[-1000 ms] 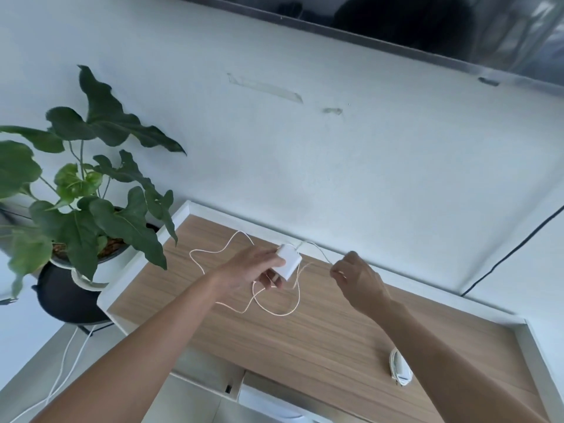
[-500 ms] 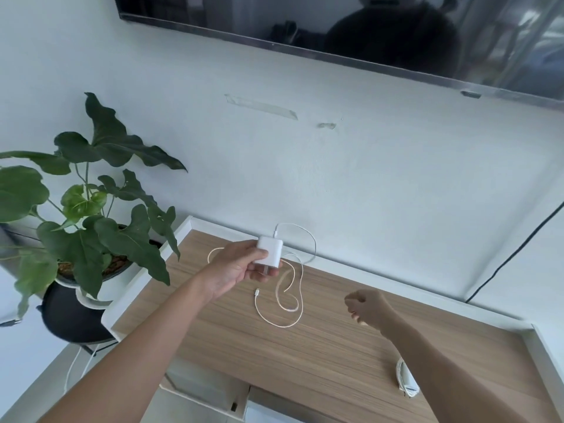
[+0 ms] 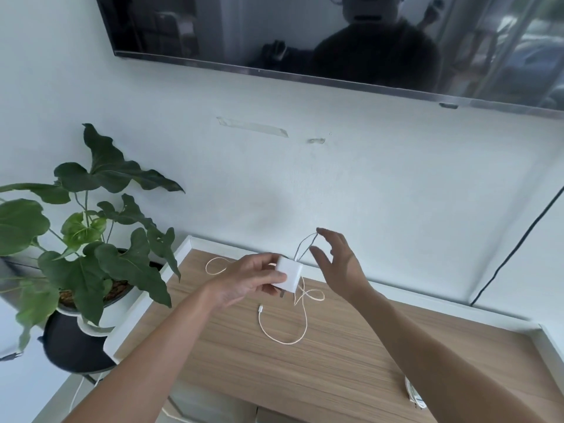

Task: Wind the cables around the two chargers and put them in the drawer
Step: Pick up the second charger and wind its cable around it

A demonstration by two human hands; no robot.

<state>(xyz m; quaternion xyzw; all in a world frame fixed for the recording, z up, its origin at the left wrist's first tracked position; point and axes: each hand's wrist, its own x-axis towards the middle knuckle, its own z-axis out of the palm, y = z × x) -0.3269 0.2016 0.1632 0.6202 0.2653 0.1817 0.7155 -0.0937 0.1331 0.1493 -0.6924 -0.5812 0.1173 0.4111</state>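
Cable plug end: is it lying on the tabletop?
Yes: the plug end lies on the wooden tabletop, below the charger held in the left hand.

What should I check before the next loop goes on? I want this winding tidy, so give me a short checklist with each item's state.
1. Left hand grips the charger: ok.
2. Right hand holds the cable: cannot tell, its fingers are spread beside the raised loop.
3. Loose cable on the desk free of knots: cannot tell, it crosses itself.
4. Cable plug end lies free: ok.
5. Second charger visible at the desk edge: ok.
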